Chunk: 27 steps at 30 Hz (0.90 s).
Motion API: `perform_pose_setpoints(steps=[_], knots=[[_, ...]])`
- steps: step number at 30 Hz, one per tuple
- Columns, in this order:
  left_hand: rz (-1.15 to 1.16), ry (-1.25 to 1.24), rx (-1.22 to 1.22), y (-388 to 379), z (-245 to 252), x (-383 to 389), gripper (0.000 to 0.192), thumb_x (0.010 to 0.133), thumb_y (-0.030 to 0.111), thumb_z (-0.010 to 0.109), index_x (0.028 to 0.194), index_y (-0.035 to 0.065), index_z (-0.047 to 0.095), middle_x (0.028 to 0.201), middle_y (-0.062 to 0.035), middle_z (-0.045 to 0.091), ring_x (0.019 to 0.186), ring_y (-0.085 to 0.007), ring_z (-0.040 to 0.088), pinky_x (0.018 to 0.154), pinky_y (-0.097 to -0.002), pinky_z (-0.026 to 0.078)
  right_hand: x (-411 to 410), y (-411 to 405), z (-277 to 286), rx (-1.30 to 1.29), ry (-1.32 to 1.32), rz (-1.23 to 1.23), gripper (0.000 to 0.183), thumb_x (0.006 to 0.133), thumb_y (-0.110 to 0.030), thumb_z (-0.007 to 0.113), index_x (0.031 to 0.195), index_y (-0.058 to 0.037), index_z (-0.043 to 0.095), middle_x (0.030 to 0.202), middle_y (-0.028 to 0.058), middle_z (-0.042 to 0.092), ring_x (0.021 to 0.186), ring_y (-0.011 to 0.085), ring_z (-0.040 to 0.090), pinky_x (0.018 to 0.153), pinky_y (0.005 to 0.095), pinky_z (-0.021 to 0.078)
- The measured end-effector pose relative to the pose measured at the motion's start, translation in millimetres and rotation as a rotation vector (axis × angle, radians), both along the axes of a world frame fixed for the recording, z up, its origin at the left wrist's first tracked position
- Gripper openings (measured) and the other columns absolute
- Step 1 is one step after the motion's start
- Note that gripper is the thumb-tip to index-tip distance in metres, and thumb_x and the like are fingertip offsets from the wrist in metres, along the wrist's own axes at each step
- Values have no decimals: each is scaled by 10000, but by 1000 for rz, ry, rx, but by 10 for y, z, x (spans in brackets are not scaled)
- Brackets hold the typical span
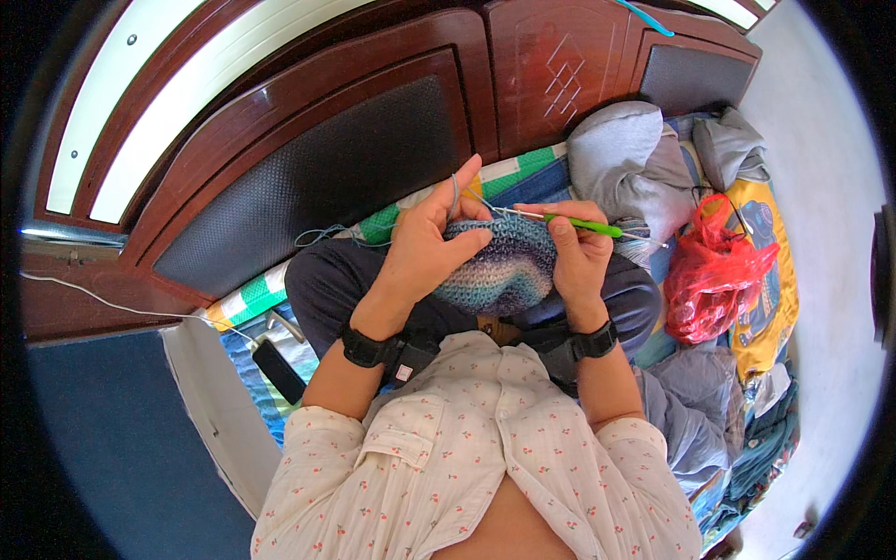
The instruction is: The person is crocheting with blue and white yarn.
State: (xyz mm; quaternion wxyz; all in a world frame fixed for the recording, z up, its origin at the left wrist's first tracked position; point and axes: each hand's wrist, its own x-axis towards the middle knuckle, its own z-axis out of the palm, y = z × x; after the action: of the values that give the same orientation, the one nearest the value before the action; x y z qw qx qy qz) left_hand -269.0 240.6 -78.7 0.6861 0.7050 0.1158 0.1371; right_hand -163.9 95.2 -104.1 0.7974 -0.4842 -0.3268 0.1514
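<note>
A rounded crocheted piece (500, 269) in bands of teal, purple and cream hangs between my hands above my crossed legs. My left hand (437, 241) pinches its upper left edge between thumb and fingers, the index finger raised with blue yarn (455, 196) looped round it. In my right hand (581, 245) is a crochet hook with a green grip (584, 225); its metal tip lies at the top edge of the piece, where the yarn meets it. Part of a striped yarn ball (633, 241) shows just right of my right hand.
Loose yarn (336, 232) lies left of my left hand. A black phone (278, 371) on a white cable rests at the bed's left edge. A red plastic bag (717, 273), a yellow printed cloth (766, 315) and grey fabric (616, 161) lie to the right. A wooden headboard (567, 84) stands ahead.
</note>
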Motion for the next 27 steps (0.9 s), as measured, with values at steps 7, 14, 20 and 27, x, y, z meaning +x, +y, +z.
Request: perform_pose_setpoints(steps=[7, 14, 20, 27], knots=[[-44, -23, -165, 9, 13, 1, 647, 742, -14, 586, 1335, 33, 330, 881, -11, 544, 810, -76, 508, 738, -190, 406, -65, 62, -26, -51, -255, -132, 119, 838, -32, 557, 946, 18, 558, 960, 131, 636, 899, 178, 589, 796, 265, 444], [-16, -34, -250, -35, 17, 25, 622, 739, -15, 598, 1314, 29, 365, 872, -18, 560, 783, -77, 521, 725, -186, 413, -4, 3, 2, 73, 127, 70, 122, 888, -103, 492, 944, 4, 509, 945, 216, 621, 869, 225, 613, 783, 312, 481], [-3, -53, -204, -29, 20, 20, 618, 732, -35, 606, 1305, 29, 382, 860, -20, 555, 798, -77, 515, 738, -189, 414, 76, -76, 25, 81, 116, 215, 128, 903, -118, 463, 944, 3, 472, 926, 245, 614, 864, 245, 616, 782, 334, 490], [18, -28, -233, -25, 23, 14, 621, 732, -35, 612, 1305, 30, 384, 866, -28, 551, 822, -77, 511, 750, -193, 414, 76, -104, 15, -24, -99, 130, 117, 896, -112, 479, 952, -10, 472, 931, 227, 620, 873, 247, 614, 791, 338, 479]])
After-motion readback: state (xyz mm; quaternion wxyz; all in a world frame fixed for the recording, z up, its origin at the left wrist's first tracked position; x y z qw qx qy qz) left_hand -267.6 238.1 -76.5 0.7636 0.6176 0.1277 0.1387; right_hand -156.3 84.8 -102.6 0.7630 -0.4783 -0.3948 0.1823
